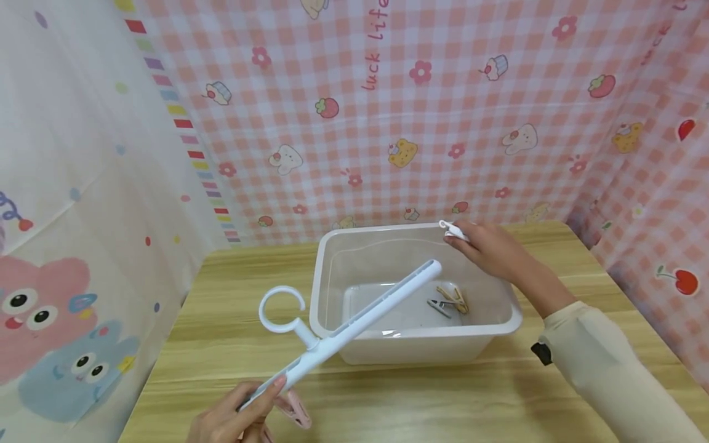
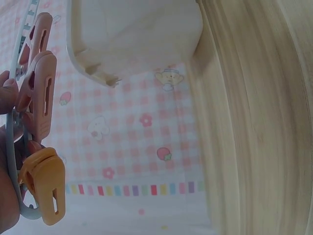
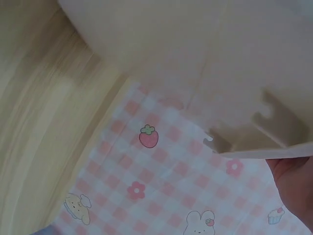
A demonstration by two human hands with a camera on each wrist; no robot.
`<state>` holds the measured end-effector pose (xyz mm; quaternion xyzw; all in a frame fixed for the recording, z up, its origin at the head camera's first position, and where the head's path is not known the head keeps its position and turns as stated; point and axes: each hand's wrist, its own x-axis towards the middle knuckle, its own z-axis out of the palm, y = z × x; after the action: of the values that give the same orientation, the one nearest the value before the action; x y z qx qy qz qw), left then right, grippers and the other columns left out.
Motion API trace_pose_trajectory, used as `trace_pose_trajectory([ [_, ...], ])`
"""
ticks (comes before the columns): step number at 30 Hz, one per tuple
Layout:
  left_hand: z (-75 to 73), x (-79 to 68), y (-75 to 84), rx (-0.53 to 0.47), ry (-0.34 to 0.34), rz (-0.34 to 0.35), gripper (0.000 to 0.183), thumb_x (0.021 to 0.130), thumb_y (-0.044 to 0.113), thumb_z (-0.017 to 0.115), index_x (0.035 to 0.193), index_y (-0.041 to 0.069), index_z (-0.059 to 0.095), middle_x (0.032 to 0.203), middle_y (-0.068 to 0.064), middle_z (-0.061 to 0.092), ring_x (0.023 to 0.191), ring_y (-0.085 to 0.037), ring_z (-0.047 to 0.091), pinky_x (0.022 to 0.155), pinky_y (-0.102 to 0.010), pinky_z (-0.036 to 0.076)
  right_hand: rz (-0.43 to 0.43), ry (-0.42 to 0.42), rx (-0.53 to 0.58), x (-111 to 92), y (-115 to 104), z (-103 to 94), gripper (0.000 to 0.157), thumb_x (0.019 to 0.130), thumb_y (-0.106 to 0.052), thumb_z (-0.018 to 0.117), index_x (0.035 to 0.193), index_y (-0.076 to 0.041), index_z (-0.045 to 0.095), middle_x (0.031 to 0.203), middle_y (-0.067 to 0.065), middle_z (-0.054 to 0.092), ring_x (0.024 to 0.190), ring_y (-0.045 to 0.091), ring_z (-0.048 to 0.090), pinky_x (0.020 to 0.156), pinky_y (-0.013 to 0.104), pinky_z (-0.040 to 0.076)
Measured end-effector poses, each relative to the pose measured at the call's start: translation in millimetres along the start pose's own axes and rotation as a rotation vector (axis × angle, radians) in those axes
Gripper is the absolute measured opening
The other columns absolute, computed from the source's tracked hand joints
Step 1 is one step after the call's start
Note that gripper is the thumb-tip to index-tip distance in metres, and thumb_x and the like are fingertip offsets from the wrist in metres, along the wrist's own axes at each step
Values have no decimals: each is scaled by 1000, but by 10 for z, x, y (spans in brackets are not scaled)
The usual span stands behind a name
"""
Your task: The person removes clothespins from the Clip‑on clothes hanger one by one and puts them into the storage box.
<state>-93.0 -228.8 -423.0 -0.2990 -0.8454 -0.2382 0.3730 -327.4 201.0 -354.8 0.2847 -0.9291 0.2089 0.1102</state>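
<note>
In the head view my left hand (image 1: 238,415) grips one end of a light blue hanger (image 1: 382,307), which slants up over the storage bin (image 1: 410,349). A round hook (image 1: 282,309) sticks out from its bar. Pink clothespins (image 2: 43,93) and an orange clothespin (image 2: 50,188) hang on the hanger by this hand in the left wrist view. At the bin's back right rim, my right hand (image 1: 490,249) pinches a small white piece with a looped end (image 1: 454,231). Inside the bin lie a grey clothespin (image 1: 439,307) and a tan clothespin (image 1: 460,301).
The whitish plastic bin stands on a wood-grain table (image 1: 238,320) near its back edge. Behind it hangs a pink checked cloth (image 1: 360,147), with another patterned cloth (image 1: 83,203) on the left. A dark object (image 1: 541,353) sits at the right sleeve.
</note>
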Motion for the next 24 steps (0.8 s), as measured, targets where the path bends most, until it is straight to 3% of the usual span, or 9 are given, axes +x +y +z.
trace_pose_trajectory([
  [11, -1, -7, 20, 17, -9, -33, 42, 108, 26, 38, 120, 10, 76, 90, 1, 69, 56, 14, 48, 49, 0, 30, -2, -30, -19, 112, 8, 2, 18, 102, -25, 61, 102, -7, 63, 66, 0, 51, 60, 15, 47, 58, 29, 39],
  [18, -3, -12, 11, 11, -3, -25, 42, 108, 26, 38, 119, 10, 76, 90, 1, 69, 57, 13, 48, 50, 0, 30, -32, -21, -8, 115, 18, 36, 22, 100, -22, 65, 116, -7, 66, 79, 4, 68, 62, 13, 53, 57, 27, 45],
  [24, -27, -5, 33, 23, -32, -59, 42, 110, 32, 40, 122, 13, 75, 91, 2, 69, 56, 16, 48, 48, 0, 33, -37, -12, 11, 114, 27, 71, 20, 100, -23, 64, 113, -8, 68, 84, 4, 70, 67, 12, 56, 62, 28, 49],
])
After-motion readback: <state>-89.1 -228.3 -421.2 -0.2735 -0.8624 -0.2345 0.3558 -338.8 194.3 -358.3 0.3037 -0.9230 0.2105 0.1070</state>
